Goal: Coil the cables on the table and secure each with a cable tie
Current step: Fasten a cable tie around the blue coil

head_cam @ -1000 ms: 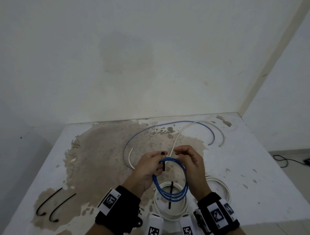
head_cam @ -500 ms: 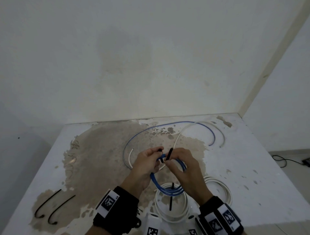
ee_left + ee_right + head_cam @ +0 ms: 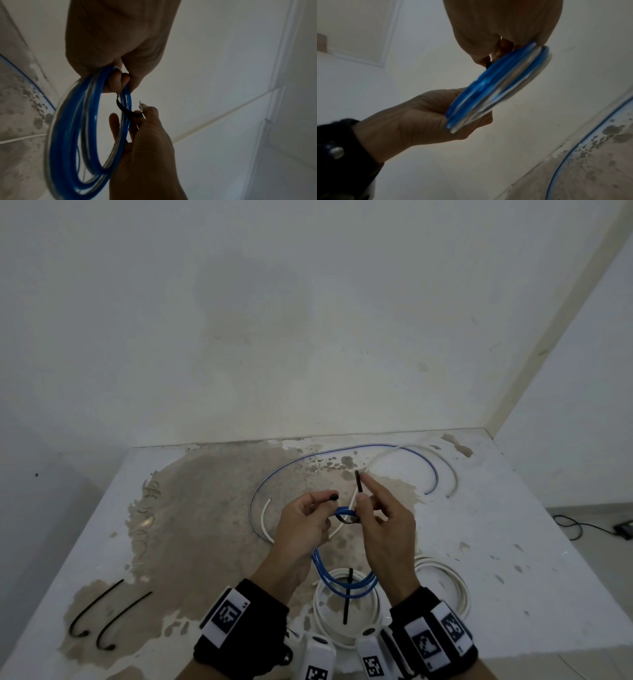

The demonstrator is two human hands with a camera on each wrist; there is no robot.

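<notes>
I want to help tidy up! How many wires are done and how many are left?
Done, it seems: one white coil lies tied with a black tie, and another white coil sits beside it, its tie hidden. In hand: the left hand grips the blue coil while the right hand pinches the black tie looped round it. Left: the long blue cable, the loose white cable and two spare ties.

Blue coil (image 3: 496, 86) motion-blurred in both wrist views, its top hidden under curled fingers (image 3: 118, 82).
</notes>
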